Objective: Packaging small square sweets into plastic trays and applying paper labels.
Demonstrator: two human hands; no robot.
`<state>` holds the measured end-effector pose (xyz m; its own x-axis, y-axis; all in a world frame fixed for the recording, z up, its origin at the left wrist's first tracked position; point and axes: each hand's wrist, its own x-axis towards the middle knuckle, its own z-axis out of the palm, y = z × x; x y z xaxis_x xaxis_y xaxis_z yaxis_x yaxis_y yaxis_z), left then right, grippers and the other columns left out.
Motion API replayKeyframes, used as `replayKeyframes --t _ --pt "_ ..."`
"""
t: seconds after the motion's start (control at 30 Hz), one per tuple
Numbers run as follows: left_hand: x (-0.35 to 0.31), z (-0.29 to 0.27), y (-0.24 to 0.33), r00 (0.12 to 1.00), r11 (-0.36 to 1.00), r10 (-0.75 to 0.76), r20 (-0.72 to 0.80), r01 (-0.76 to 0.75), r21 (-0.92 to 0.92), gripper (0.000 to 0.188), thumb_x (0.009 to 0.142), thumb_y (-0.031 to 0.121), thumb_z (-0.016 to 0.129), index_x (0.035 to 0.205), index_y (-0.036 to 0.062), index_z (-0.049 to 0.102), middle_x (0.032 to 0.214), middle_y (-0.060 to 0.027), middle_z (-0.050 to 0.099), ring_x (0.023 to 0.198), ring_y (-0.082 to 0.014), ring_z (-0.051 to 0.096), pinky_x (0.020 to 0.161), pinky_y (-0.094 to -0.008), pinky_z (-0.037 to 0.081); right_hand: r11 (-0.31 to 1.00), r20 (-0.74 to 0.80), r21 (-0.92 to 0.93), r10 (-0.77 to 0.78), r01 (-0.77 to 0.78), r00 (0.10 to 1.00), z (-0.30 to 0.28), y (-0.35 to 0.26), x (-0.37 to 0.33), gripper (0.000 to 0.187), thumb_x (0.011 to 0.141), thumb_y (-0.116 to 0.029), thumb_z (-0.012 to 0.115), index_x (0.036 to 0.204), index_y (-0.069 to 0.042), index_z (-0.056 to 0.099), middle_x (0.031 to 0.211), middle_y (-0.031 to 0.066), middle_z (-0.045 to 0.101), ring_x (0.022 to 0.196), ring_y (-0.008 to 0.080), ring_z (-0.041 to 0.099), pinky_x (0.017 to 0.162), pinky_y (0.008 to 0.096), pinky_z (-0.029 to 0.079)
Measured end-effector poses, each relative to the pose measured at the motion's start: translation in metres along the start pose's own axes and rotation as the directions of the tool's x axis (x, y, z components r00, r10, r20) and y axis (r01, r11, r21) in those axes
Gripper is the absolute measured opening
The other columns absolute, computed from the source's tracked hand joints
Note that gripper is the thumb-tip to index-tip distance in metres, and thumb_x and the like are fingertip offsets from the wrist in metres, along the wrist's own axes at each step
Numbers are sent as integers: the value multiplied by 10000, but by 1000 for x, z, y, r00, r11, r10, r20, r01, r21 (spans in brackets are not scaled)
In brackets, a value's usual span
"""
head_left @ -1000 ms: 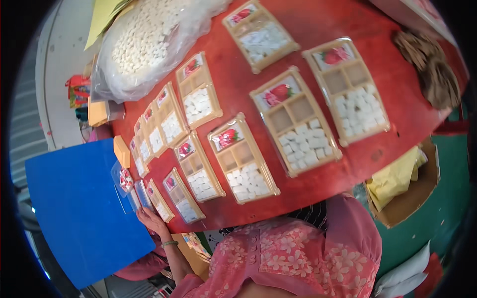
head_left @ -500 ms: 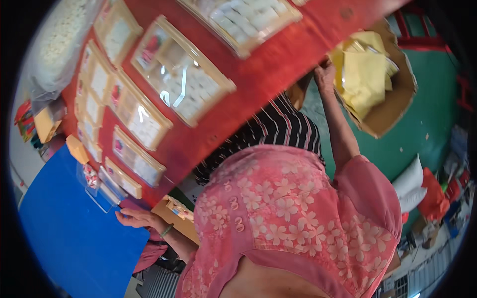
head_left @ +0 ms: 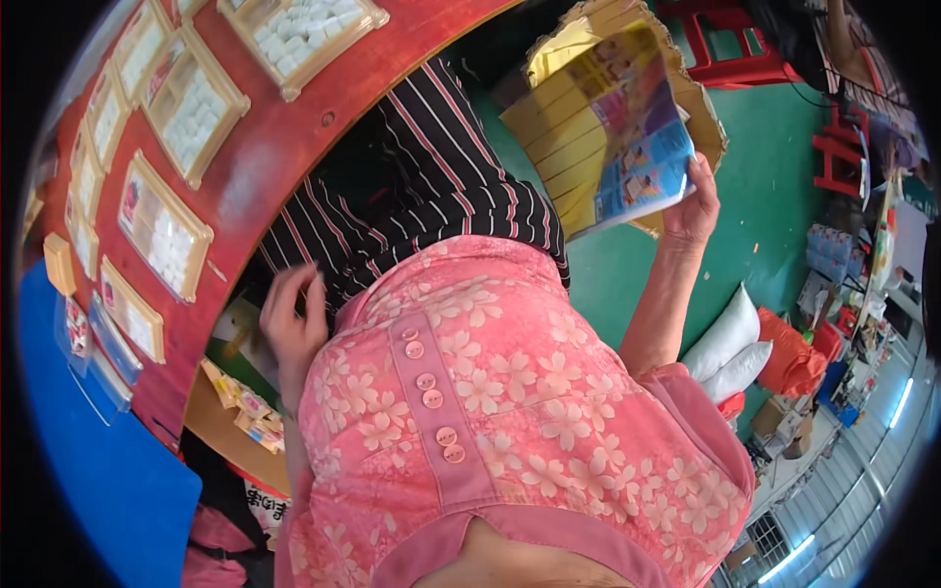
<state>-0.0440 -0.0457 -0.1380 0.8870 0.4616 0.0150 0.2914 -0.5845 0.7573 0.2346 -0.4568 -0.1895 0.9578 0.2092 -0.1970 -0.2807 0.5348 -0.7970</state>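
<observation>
My right hand (head_left: pixel 694 201) grips the edge of a folded printed card (head_left: pixel 637 171) with blue and purple panels. The card is raised in front of a cardboard box (head_left: pixel 708 118) with yellow contents, and it hides part of the box. Beside my waist, near the red table's edge, my left hand (head_left: pixel 294 318) is slightly blurred. Its fingers are loosely bent and apart, and nothing shows in them. Several clear-lidded, wooden-framed trays (head_left: pixel 167 230) with white pieces inside lie on the red table (head_left: pixel 257 162).
A blue board (head_left: pixel 98 490) adjoins the table at the lower left. Below the table edge, a second cardboard box (head_left: pixel 216 426) holds small yellow packages. Red stools (head_left: pixel 740 64) stand at the upper right. White sacks (head_left: pixel 725 333) and a red bag (head_left: pixel 789 358) lie on the green floor.
My right hand has come back from the box with the printed card in it. My left hand has moved from near the blue board to beside my waist. The view has turned.
</observation>
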Motion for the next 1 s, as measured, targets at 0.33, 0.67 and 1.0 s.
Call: replayKeyframes --t 0.33,0.67,1.0 --pt "138 167 24 904 889 414 106 -377 -260 642 775 282 726 1262 -37 454 1164 -178 548 1002 -290 584 885 -343 468 985 206 -136 -75 105 976 53 -70 -66 197 840 -207 543 758 -91 406 771 72 537 766 183 548 694 338 462" --pt "176 222 60 406 639 477 779 448 -625 420 865 214 650 1206 -18 567 1075 -54 620 1006 -92 551 924 -249 409 942 -86 -53 -334 330 939 90 -112 -93 181 858 -246 553 842 -75 493 878 83 614 854 243 606 824 424 471" --pt "184 199 65 596 594 457 661 348 -725 182 928 210 563 835 63 617 770 75 549 705 -5 447 635 -177 366 963 -59 -112 -253 245 966 9 -149 -77 277 912 -224 500 1075 -36 623 1093 122 653 994 284 629 917 446 472"
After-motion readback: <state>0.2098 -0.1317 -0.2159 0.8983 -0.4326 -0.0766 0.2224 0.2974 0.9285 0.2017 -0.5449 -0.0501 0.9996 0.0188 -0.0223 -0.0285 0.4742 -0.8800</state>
